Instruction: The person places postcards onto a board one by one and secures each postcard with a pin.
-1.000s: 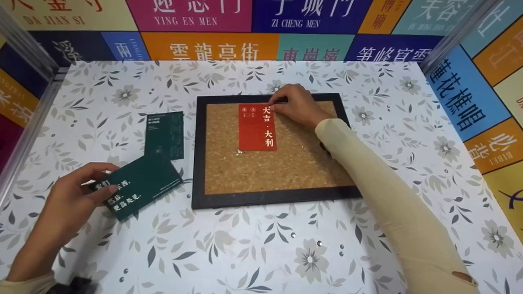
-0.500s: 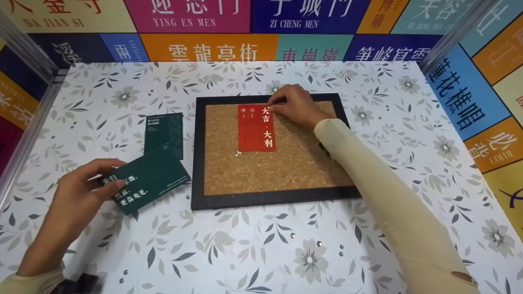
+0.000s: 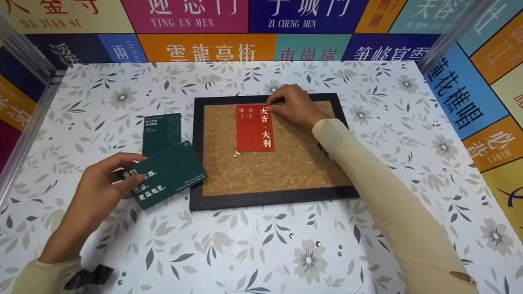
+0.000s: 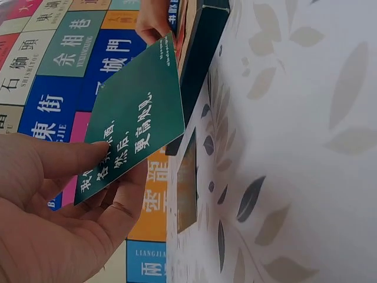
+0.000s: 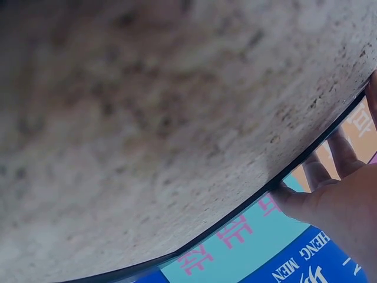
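- Left hand [image 3: 100, 185] has moved right since half a second ago, carrying green card [image 3: 171, 173]; its leading corner now overlaps the board's left frame from my head view. Touching or above, I can't tell.
- Right hand [image 3: 298, 107] stays put.
- Left fingers: pinching green card, thumb on the printed face, other fingers behind; card juts ahead of the tips, tilted.
- Right fingers: thumb and forefinger pinching at red card [image 3: 253, 130], upper right corner. Whether a pin sits between the tips is too small for me to see.
- Red card lies on cork board [image 3: 286, 171], left of and below the right fingertips.
- Second green card [image 3: 161, 130] lies beyond the left fingertips, partly behind the held one.
- Two shiny studs [image 3: 291, 236] well below the right fingers, on the tabletop [image 3: 229, 261].
- Step in hand, I judge: steadying red card while bringing green card over. I'd keep the right tips firm so red card doesn't swivel, and level the held card before lowering it.
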### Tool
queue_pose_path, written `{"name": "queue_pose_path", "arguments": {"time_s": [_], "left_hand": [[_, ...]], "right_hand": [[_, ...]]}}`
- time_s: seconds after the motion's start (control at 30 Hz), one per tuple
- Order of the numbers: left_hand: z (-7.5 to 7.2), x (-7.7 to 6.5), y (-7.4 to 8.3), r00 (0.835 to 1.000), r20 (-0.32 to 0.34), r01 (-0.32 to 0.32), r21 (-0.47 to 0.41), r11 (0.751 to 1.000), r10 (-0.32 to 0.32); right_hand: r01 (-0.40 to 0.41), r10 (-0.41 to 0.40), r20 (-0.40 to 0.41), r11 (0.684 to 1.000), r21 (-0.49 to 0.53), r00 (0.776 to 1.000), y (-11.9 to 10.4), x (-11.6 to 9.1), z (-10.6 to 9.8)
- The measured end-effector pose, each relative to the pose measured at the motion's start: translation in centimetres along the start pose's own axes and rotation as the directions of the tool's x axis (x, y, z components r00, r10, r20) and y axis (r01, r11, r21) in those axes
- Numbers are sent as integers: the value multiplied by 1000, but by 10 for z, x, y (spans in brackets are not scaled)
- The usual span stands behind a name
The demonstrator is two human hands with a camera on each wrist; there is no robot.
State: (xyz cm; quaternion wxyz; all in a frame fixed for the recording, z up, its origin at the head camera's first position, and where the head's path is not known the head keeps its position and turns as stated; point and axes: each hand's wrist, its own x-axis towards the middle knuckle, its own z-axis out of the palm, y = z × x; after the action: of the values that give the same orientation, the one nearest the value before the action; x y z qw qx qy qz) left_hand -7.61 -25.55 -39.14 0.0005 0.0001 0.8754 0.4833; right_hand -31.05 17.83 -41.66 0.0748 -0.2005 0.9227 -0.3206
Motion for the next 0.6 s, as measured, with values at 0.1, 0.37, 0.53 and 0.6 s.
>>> {"name": "queue_pose_path", "arguments": {"time_s": [0.1,0.37,0.53,0.6], "left_hand": [[5,2,3,1000,20,-13,-13,1000,14],[18,10,12,997,60,-39,-42,998,42],[25,16,19,995,77,-56,-25,998,57],[28,18,21,995,78,-62,-27,998,64]], "right_hand": [[5,-5,-1,1000,0,1000,0,0,0],[25,-25,-14,1000,-9,1000,2,1,1],[25,-25,-15,1000,-13,1000,1,3,1],[26,-27,-15,999,-18,1000,0,4,1]]}}
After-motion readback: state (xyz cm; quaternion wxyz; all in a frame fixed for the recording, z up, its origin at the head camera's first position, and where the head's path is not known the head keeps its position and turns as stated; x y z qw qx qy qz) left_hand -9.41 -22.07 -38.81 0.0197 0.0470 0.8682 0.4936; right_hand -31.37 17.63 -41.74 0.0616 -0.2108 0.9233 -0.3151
